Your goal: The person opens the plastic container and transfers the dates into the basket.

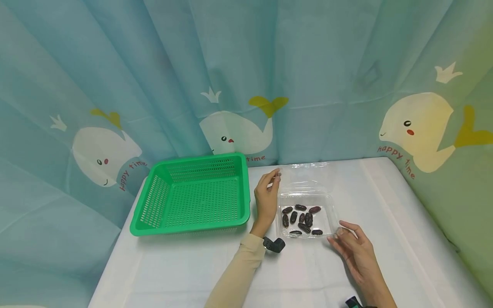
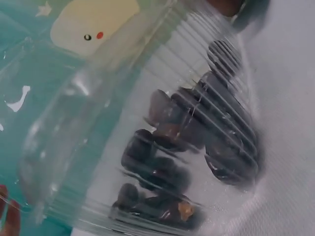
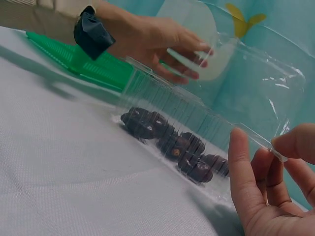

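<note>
A clear plastic clamshell box (image 1: 328, 218) stands on the table with its lid (image 1: 304, 177) raised at the back. Several dark, wrinkled dates (image 1: 304, 227) lie loose on its bottom, seen through the ribbed wall in both wrist views. At the lid's left edge, my left hand (image 1: 266, 201) pinches the thin plastic with its fingertips. My right hand (image 1: 356, 252) grips the box's front right corner, the thumb on top of the rim and fingers beneath, as the right wrist view shows. The left wrist view catches only fingertips (image 2: 11, 221) of the left hand.
A green perforated basket (image 1: 248, 201) sits to the left of the box, with nothing inside. White cloth (image 1: 300, 273) covers the table. Behind it hangs a blue curtain (image 1: 327, 51) with printed whales, which continues along both sides.
</note>
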`<state>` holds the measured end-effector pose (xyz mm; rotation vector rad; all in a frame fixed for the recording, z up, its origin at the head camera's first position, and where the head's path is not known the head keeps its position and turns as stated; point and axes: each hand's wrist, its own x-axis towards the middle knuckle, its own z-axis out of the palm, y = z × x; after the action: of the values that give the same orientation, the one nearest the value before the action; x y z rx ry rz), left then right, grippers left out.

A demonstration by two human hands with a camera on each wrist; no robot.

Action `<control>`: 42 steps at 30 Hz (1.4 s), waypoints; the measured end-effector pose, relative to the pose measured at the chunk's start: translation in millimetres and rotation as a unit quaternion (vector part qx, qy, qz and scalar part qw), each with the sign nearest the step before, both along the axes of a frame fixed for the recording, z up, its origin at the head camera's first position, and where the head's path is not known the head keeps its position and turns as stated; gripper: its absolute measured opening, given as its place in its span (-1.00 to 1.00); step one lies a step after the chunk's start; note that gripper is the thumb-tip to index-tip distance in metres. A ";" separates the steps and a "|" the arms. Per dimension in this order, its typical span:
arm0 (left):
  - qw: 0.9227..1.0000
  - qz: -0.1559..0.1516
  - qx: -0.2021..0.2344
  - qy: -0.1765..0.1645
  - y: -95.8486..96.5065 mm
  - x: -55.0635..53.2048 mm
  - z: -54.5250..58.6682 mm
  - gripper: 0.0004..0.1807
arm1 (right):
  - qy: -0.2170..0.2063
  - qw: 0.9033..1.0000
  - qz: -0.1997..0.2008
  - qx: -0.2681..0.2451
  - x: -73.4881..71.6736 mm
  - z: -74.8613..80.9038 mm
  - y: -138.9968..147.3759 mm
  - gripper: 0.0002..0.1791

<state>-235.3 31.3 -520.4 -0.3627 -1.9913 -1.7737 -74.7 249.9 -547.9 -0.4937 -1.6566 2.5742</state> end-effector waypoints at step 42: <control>0.963 0.103 -0.141 -0.205 -1.9 -6.2 -15.0 -0.78 | 0.003 1.000 0.000 0.005 -0.9 -0.7 0.3 -0.73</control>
<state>-241.5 29.4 -535.4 0.1414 -2.4755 -1.5265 -75.6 250.2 -548.6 -0.4859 -1.6664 2.5644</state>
